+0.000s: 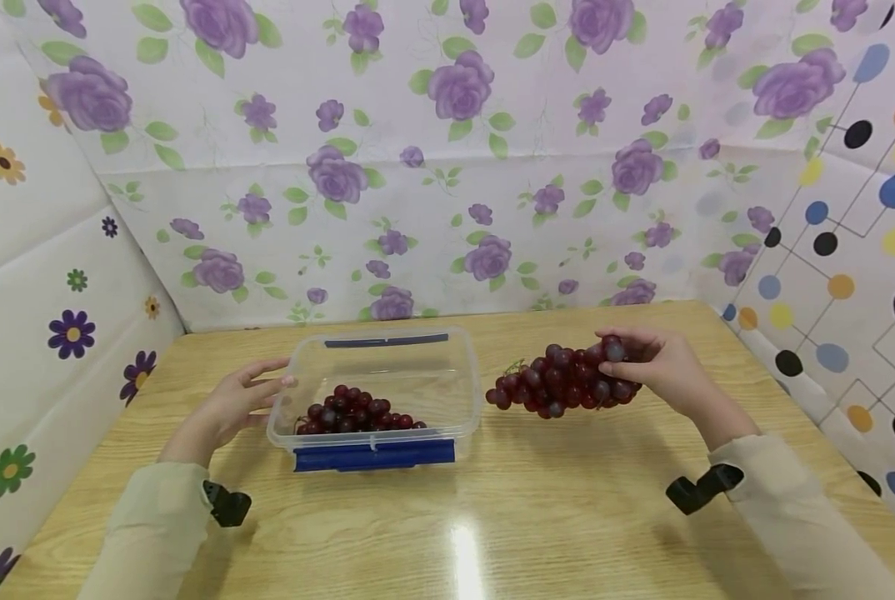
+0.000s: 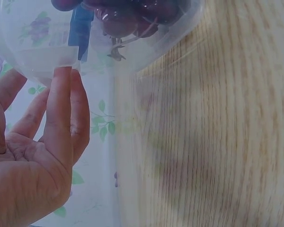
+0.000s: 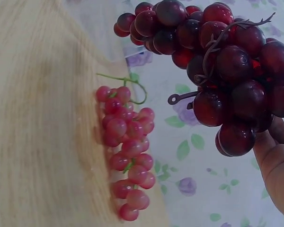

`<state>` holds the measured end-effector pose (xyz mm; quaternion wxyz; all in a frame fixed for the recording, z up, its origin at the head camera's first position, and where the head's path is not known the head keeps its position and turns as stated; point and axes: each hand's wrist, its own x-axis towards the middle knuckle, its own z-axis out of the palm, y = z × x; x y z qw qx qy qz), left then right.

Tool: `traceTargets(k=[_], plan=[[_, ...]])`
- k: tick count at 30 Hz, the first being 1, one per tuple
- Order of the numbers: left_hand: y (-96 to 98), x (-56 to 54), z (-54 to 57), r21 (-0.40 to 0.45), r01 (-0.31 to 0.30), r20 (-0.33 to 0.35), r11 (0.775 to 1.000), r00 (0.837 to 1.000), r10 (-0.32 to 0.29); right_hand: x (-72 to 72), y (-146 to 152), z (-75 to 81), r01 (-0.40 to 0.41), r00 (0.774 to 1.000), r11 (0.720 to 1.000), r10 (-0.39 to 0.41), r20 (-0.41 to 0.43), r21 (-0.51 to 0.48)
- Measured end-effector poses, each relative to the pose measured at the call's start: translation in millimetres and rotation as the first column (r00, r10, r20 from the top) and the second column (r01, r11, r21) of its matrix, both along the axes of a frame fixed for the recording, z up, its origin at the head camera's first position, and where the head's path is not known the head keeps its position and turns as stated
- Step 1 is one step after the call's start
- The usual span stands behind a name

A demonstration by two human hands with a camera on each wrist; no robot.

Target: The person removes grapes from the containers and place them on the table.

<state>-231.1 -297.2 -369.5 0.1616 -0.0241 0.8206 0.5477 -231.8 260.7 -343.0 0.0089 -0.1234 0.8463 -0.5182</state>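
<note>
On the table stands a clear plastic container [image 1: 387, 379] with blue side latches [image 1: 375, 455]. Inside its near side lies a bunch of dark red grapes [image 1: 357, 412]. My left hand [image 1: 230, 404] is at the container's left end, with extended fingers [image 2: 61, 109] touching the wall. Over the table to the right, my right hand [image 1: 657, 362] grips a second bunch of dark red grapes [image 1: 560, 379] by its thick end. The right wrist view shows its brown stem and the thumb under the grapes. A pink bunch of grapes [image 3: 130, 146] lies on the table, mostly hidden behind the held bunch in the head view.
The wood-grain table [image 1: 537, 517] ends at a back wall of purple-flowered cloth [image 1: 417, 233]. Patterned cloth also hangs at the left and the right. Each wrist wears a small black camera mount [image 1: 226, 503].
</note>
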Motion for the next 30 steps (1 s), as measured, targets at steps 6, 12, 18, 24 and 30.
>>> traceTargets(k=[6, 12, 18, 24, 30], plan=[[-0.9, 0.9, 0.6, 0.004, -0.009, -0.001, 1.000, 1.000, 0.009, 0.3, -1.0, -11.9, -0.024, 1.000, 1.000, 0.025, 0.009, -0.016], [-0.9, 1.4, 0.2, 0.013, -0.002, -0.003, 1.000, 1.000, 0.002, 1.0, -2.3, -23.2, -0.039, 0.999, 0.999, 0.039, 0.026, -0.020], [-1.6, 0.4, -0.4, 0.014, -0.005, 0.002, 1.000, 1.000, 0.005, -2.4, -1.9, -36.2, -0.045, 0.999, 0.999, 0.045, 0.027, -0.006], [-0.9, -0.5, -1.0, 0.022, -0.007, 0.004, 1.000, 1.000, 0.007, -4.9, -0.4, -47.1, -0.028, 0.999, 1.000, 0.027, 0.029, 0.014], [-1.4, 1.1, -1.0, 0.042, -0.023, 0.005, 0.999, 1.000, 0.022, -6.5, 1.6, -53.1, -0.041, 0.999, 0.999, 0.040, 0.024, 0.033]])
